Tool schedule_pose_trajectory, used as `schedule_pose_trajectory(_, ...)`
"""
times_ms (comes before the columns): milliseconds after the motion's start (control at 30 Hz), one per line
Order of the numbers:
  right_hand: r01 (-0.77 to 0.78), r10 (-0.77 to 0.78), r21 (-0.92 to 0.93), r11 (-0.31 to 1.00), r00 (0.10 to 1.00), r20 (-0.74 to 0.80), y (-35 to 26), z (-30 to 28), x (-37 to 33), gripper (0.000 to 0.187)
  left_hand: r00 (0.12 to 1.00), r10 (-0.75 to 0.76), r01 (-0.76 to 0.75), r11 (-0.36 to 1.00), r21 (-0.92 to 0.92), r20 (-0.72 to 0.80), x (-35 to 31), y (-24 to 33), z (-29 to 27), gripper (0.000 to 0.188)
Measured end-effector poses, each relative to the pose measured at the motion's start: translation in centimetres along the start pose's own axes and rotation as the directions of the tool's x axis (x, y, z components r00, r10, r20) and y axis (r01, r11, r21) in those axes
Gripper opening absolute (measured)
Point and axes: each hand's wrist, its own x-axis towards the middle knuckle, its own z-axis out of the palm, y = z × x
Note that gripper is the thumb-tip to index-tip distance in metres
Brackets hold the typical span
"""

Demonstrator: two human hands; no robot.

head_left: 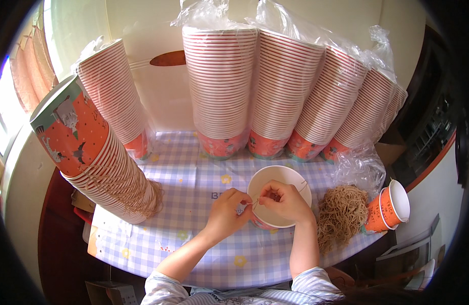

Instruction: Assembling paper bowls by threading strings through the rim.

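A white-lined paper bucket stands upright on the checked tablecloth in front of me, its mouth facing up. At its left rim, my left hand pinches a thin piece of brown twine between thumb and fingertips. My right hand reaches over the bucket's mouth and pinches the same twine close beside the left fingertips. Another bit of twine shows at the bucket's right rim. To the right of my right forearm lies a loose heap of brown twine.
At the left leans a tall stack of orange buckets with twine hanging along it. Several plastic-wrapped bucket stacks line the back, another the back left. Crumpled plastic and two nested orange buckets lie right. The checked tablecloth covers the table.
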Motion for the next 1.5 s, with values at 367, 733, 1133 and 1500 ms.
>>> schedule_pose_trajectory(367, 0.002, -0.002, 0.008, 1.000, 1.000, -0.017, 0.2, -0.1, -0.1, 0.007, 0.898, -0.331, 0.412, 0.862, -0.295, 0.290, -0.6, -1.1, 1.2, 0.017)
schedule_pose_trajectory(733, 0.030, -0.029, -0.107, 0.994, 1.000, 0.012, -0.6, -0.2, -0.2, 0.007, 0.862, -0.313, 0.506, 0.553, -0.662, 0.399, -0.3, -1.3, 1.1, 0.008)
schedule_pose_trajectory(1133, 0.066, -0.062, -0.147, 0.987, 0.998, 0.031, -0.4, -0.2, -0.2, 0.011, 0.927, -0.290, 0.372, 0.641, -0.671, 0.237, -0.2, -0.5, 0.9, 0.014)
schedule_pose_trajectory(1500, 0.206, -0.212, -0.138, 0.969, 0.977, -0.033, -0.7, -0.3, -0.4, 0.009, 0.920, -0.308, 0.391, 0.771, -0.503, 0.243, -0.5, -0.8, 1.2, 0.013)
